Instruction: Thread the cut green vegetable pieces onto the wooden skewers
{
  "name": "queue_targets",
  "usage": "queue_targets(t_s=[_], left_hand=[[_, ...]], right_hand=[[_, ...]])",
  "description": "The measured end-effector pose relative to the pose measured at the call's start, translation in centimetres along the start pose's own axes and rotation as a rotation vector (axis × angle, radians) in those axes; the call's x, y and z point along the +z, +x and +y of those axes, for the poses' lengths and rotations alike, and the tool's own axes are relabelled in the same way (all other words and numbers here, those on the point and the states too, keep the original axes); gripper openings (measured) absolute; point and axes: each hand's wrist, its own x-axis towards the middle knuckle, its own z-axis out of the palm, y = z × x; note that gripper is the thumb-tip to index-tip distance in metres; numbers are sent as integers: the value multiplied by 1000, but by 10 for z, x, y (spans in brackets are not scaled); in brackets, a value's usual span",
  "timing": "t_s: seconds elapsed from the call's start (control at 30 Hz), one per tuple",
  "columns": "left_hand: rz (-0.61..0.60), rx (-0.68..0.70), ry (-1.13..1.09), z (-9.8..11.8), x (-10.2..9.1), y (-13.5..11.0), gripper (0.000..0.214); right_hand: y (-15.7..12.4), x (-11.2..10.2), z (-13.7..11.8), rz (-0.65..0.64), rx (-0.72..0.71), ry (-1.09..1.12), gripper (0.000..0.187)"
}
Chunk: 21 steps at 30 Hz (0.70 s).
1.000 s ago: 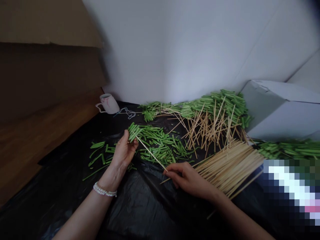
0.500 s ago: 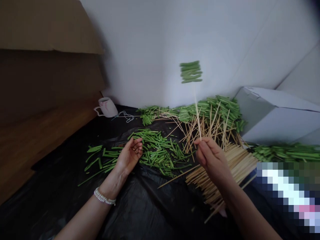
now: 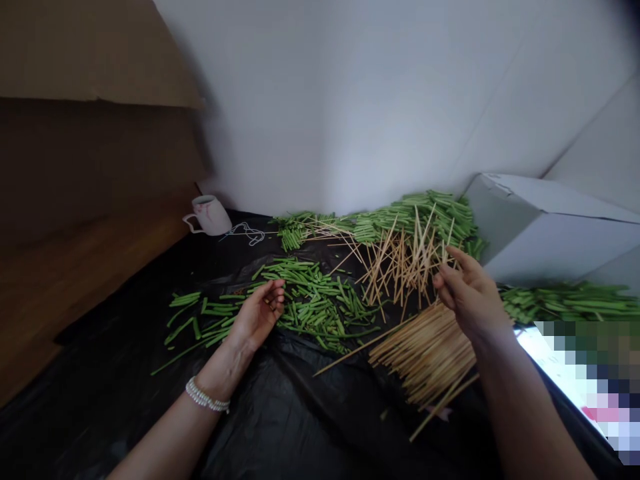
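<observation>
My left hand (image 3: 261, 312), a pearl-like bracelet at its wrist, hovers palm up at the left edge of a loose pile of cut green pieces (image 3: 320, 310) that look like beans. Its fingers are loosely curled and apart, with nothing visible in them. My right hand (image 3: 473, 293) is just above the handle ends of the loaded skewers (image 3: 393, 267), thumb and forefinger spread. Rows of green pieces (image 3: 415, 210) threaded on these skewers lie against the wall. Below that hand is a thick bundle of bare wooden skewers (image 3: 425, 357), partly hidden by the wrist.
A white mug (image 3: 211, 215) and a tangle of pale string (image 3: 247, 233) are at the back left. Cardboard (image 3: 100, 147) rises on the left. A white box (image 3: 545, 227) stands right, with more long green stalks (image 3: 575, 303) before it. Black plastic sheeting (image 3: 280, 413) covers the surface.
My right hand has moved right and let go of the raised skewer of green pieces, which now lies among the others at the back. My left hand has hardly moved.
</observation>
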Motion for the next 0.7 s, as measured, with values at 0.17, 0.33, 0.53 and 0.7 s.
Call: queue_targets(t_s=[0.17,0.33,0.53,0.7], left_hand=[[-6,-8,19,-1,0,1,25],[-5,-10,23,-3,0,1,26],[-20,-13,25,-4,-1,1,25],[-27,-11,25,-5,-2,2,22]], right_hand=[[-1,-4,2,90,-126,-242,45],[-17,-2,-19,-129,-211,-261,22],[-33,6,-38,-896,-88,-650,17],[-31,13,-21,-1051,-149,-954,18]])
